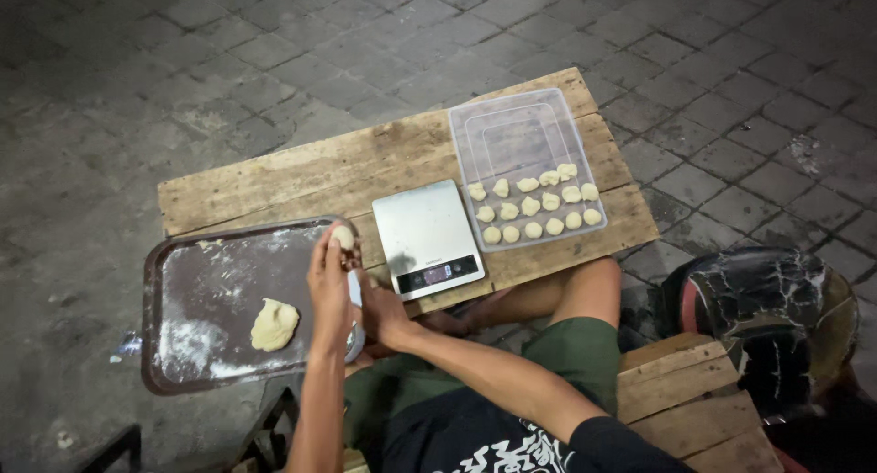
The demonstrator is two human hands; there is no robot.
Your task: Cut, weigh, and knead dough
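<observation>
My left hand (329, 276) is raised over the right end of a dark floured tray (174, 281) and pinches a small dough piece (343, 237) in its fingertips. Just right of it, my right hand (384, 310) rests at the table's near edge, closed on a pale flat scraper (354, 319) that stands between the two hands. A larger dough lump (274, 324) lies on the tray. A silver kitchen scale (425, 235) sits right of my hands with nothing on its plate. Further right, a clear plastic container (512, 130) holds several small dough pieces (534, 205) in rows.
Everything stands on a low wooden plank table (365, 162) on a paved ground. My legs in green shorts are tucked under its near edge. A wooden crate (694, 409) and a dark marbled helmet-like object (767, 308) sit to my right.
</observation>
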